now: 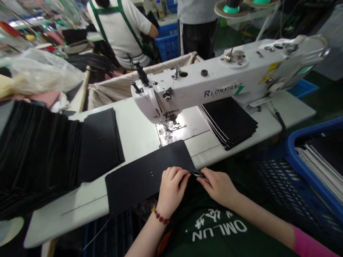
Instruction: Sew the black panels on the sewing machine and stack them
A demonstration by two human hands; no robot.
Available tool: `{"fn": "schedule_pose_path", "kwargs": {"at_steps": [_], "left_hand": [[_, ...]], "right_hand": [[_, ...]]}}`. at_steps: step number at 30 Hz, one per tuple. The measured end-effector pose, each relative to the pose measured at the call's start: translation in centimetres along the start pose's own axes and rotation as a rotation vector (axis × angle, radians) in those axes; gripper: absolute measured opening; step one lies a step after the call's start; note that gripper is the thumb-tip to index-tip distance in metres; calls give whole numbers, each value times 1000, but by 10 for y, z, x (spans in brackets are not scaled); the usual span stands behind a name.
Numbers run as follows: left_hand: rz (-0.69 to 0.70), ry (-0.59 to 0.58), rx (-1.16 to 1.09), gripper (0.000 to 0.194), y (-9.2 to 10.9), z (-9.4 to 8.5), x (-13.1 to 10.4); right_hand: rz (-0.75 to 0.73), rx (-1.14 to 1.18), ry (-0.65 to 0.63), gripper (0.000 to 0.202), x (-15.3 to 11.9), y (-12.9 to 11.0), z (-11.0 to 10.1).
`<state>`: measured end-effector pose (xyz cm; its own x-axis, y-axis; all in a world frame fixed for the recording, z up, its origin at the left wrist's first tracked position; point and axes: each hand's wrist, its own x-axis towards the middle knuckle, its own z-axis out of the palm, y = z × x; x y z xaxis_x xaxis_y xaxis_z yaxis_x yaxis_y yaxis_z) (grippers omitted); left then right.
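A black flat panel [139, 175] with small pale dots lies at the table's front edge, part of it jutting over. My left hand [171, 187] is closed on its near right corner, thumb against fingers. Just right of that corner, my right hand [219, 187] is closed around small dark thread snips [197, 174], their tips by the left fingertips; the fingers partly hide them. Beyond the panel stands a white sewing machine [187, 89], its lit needle area [170, 130] close to the panel's far edge.
Tall stacks of black panels [99, 142] fill the table's left side. Another stack [227, 119] with pale edges lies under the machine arm. A blue basket [292, 142] holding panels stands at the right. Across the table are a cloth-lined trough [112, 91] and two people [120, 32].
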<state>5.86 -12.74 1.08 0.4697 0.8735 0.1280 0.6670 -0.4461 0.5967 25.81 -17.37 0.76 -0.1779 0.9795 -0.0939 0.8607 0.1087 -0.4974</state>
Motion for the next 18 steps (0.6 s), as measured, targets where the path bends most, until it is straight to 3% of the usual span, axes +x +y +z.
{"fn": "schedule_pose_path", "kwargs": {"at_steps": [10, 15, 18], "left_hand": [[25, 23, -16, 16, 1, -1, -3], [203, -71, -9, 8, -21, -32, -31], [199, -38, 128, 20, -46, -52, -60]], "right_hand": [[-3, -113, 15, 25, 11, -3, 1], [2, -5, 92, 26, 13, 11, -6], [-52, 10, 107, 32, 16, 13, -6]]}}
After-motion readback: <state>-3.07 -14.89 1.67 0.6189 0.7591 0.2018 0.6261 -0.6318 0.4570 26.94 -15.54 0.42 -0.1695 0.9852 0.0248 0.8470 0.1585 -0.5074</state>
